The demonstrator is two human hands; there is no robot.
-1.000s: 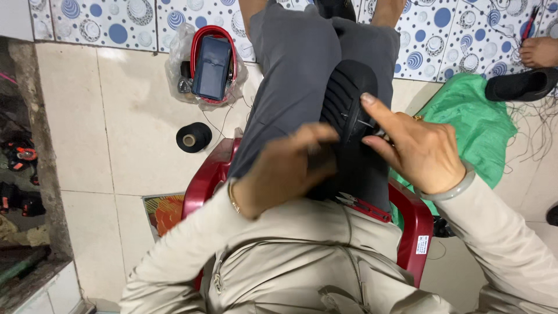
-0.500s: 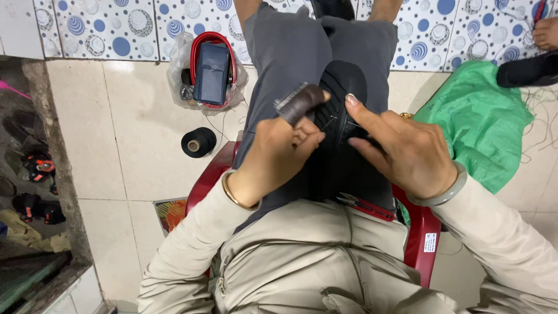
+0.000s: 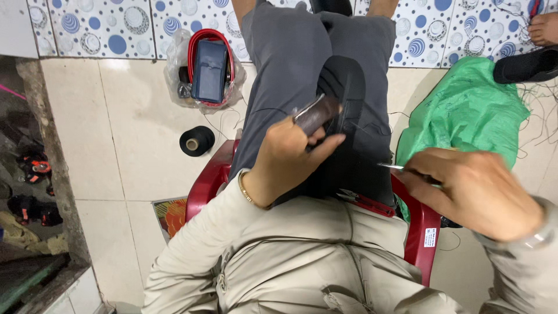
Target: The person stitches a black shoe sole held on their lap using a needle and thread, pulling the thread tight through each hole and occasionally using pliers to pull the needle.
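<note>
- The left hand (image 3: 290, 160) is clamped on a wooden tool handle (image 3: 317, 113), pressed against the black sole (image 3: 343, 110) that lies on the lap over the grey trousers (image 3: 290, 64); keep that grip firm so the sole does not shift.
- The right hand (image 3: 471, 189) is closed on a thin metal needle (image 3: 390, 167), held off to the right, apart from the sole; thread (image 3: 372, 132) seems to trail across the sole, though it is too fine to be sure.
- Pull straight and evenly; a jerk could snap it or tear the edge.
- Keep the needle tip away from the thigh.
- The black spool (image 3: 196, 141) stands on the floor, left of the red chair (image 3: 421, 227); let it feed freely.
</note>
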